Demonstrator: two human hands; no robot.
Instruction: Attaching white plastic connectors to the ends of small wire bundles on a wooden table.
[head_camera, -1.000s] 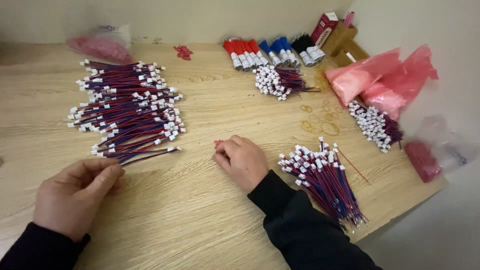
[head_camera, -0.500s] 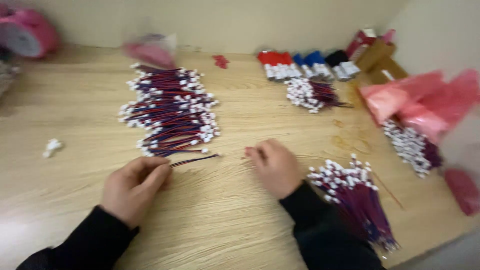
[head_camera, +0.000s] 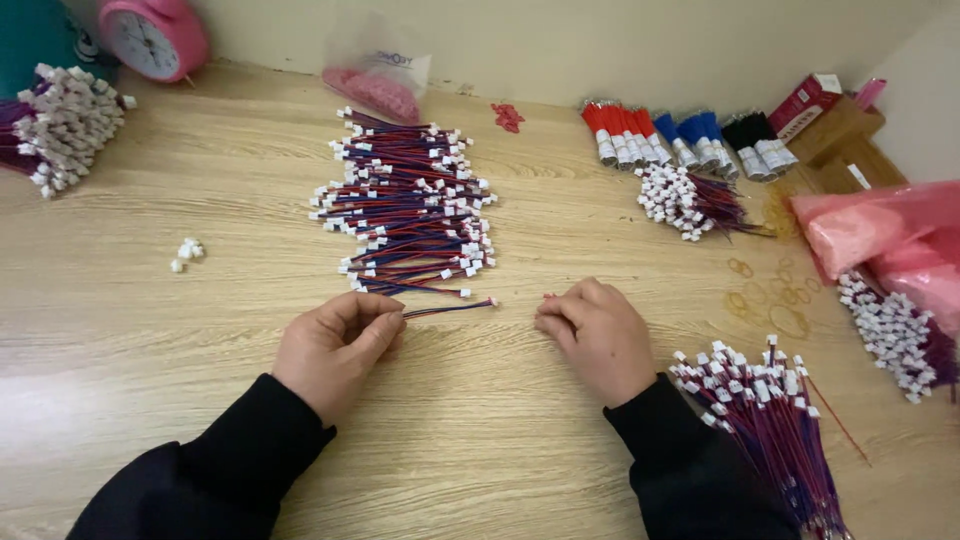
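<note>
A: Item one, fingers?

B: Left hand (head_camera: 338, 340): thumb and forefinger pressed together, pinching one end of a small bunch of red-and-blue wire leads (head_camera: 447, 308). The leads run out to the right along the table (head_camera: 150, 330), white plug end free. Right hand (head_camera: 597, 335): fingers curled in, a red speck at the tips; whether it grips anything, I cannot tell.

A: Handling?

B: By judgement: very light, thin, limp; they droop if held by one end. The insulation looks smooth, so a loose bunch may slide apart. The plug looks stiff, small and brittle. Best hold: pinch the wires near mid-length or just behind the plug.

A: Surroundings?

B: Main heap of leads (head_camera: 410, 205) just beyond the left hand. Tied bundle (head_camera: 770, 420) beside the right wrist. Rubber bands (head_camera: 760, 300) further right, pink bags (head_camera: 880, 230) at the edge.
</note>
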